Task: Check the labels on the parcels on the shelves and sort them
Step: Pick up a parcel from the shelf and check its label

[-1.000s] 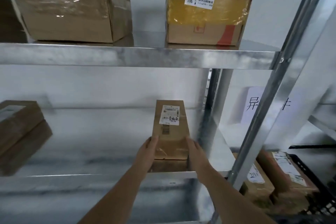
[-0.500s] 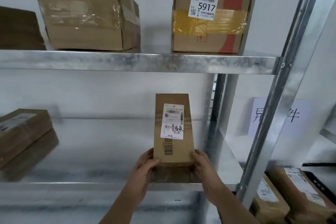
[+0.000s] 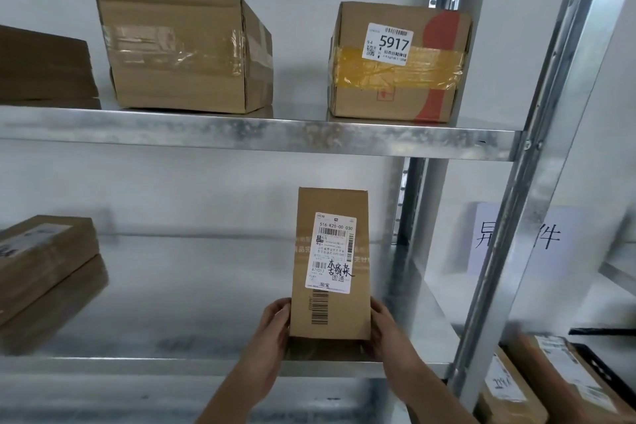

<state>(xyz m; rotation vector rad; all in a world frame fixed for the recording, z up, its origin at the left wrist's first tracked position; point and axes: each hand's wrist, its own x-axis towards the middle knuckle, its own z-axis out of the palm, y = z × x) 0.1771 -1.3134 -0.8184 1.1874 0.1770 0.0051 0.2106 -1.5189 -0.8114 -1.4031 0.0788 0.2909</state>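
A slim brown cardboard parcel (image 3: 330,313) stands tilted up on the lower metal shelf (image 3: 192,367), its white shipping label (image 3: 331,253) facing me. My left hand (image 3: 273,330) grips its lower left edge and my right hand (image 3: 387,330) grips its lower right edge. On the upper shelf (image 3: 241,136) sit a plain taped box (image 3: 186,52) and a box with yellow tape and a label reading 5917 (image 3: 399,62).
Two stacked flat boxes (image 3: 44,272) lie at the left of the lower shelf. A dark box (image 3: 44,69) sits at the upper left. Steel uprights (image 3: 526,182) stand right of the parcel. More labelled parcels (image 3: 550,385) lie in a black crate at the bottom right. A paper sign (image 3: 519,237) hangs behind the upright.
Both hands have tipped the slim parcel from lying flat on the shelf to nearly upright, so its label now faces me. My view has shifted slightly downward on the shelves.
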